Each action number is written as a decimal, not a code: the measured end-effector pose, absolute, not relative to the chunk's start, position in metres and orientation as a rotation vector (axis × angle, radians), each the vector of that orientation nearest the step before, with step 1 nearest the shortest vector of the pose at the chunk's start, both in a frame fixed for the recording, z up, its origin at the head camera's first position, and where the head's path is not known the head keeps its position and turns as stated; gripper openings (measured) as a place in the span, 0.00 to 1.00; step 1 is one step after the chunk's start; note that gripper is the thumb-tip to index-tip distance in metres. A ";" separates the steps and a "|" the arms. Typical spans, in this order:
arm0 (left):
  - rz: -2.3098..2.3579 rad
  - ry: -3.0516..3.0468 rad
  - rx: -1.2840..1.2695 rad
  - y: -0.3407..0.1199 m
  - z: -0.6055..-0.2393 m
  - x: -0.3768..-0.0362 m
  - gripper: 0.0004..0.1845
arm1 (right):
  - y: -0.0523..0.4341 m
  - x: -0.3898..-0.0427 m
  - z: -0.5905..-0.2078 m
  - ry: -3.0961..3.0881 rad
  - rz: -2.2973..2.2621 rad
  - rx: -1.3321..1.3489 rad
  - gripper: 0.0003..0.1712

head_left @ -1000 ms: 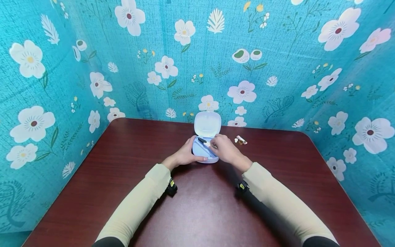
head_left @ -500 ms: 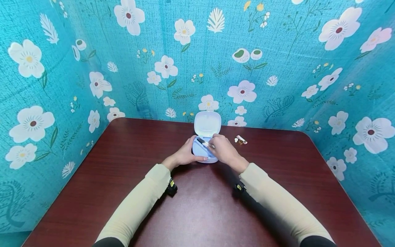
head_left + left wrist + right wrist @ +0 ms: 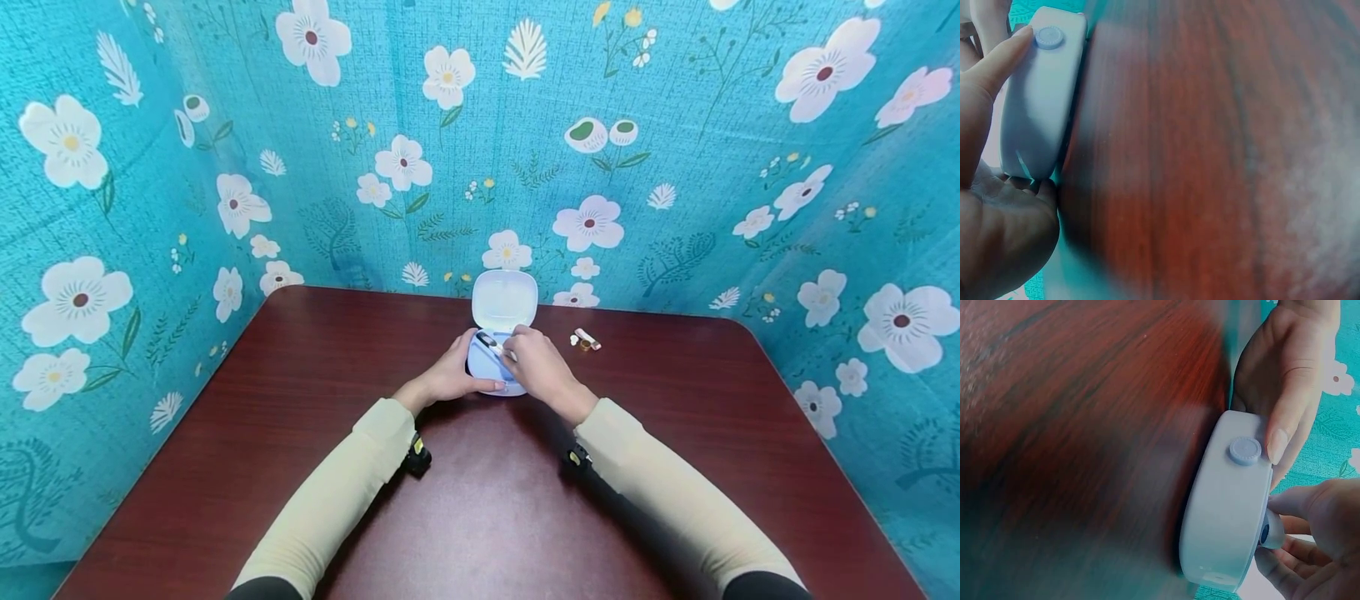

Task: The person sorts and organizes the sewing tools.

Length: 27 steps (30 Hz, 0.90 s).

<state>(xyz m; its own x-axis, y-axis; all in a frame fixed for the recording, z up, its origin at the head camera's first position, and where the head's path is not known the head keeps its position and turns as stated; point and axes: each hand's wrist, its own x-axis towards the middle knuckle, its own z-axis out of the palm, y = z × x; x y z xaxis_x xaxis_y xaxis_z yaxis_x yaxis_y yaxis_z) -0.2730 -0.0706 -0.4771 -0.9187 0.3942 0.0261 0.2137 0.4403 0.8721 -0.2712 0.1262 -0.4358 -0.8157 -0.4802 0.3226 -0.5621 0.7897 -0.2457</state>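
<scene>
An oval pale-blue hinged case (image 3: 482, 363) stands at the back of the table, its white lid (image 3: 505, 300) raised. My left hand (image 3: 448, 372) grips its left side, the thumb lying along the front wall near the round button (image 3: 1245, 450). Over the case's right half, my right hand (image 3: 546, 364) pinches a slim white stick with a black end (image 3: 487, 339). That black end points to the back left, over the tray. Seen from the right wrist, the stick's rounded butt (image 3: 1275, 531) sits between curled fingers at the case's rim.
To the right of the case lie a small pink-and-white tube (image 3: 588, 338), a brownish-gold round piece (image 3: 586, 346) and a tiny white piece (image 3: 574, 340). The dark red table (image 3: 337, 350) meets a blue flowered cloth (image 3: 405, 225) behind and at both sides.
My right hand and forearm have shifted a little to the left. The stick's black end has moved slightly left and back and shows a lighter patch. My left hand keeps its place.
</scene>
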 end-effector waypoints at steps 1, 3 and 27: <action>1.483 2.507 0.534 -0.070 -0.477 -0.273 0.56 | 0.126 -0.271 -0.436 -2.738 0.489 0.808 0.05; 1.486 2.506 0.530 -0.070 -0.478 -0.273 0.56 | 0.126 -0.271 -0.437 -2.744 0.487 0.802 0.05; 1.487 2.485 0.515 -0.071 -0.480 -0.275 0.57 | 0.136 -0.270 -0.434 -2.770 0.434 1.068 0.06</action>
<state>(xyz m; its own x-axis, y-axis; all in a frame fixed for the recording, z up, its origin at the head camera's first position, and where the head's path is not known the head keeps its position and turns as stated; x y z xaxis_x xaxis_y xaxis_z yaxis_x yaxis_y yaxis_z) -0.2750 -0.0715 -0.4805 -0.9194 0.3934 0.0072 0.1923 0.4333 0.8805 -0.2705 0.1357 -0.4341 -0.7378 -0.6336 0.2328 -0.6745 0.7062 -0.2153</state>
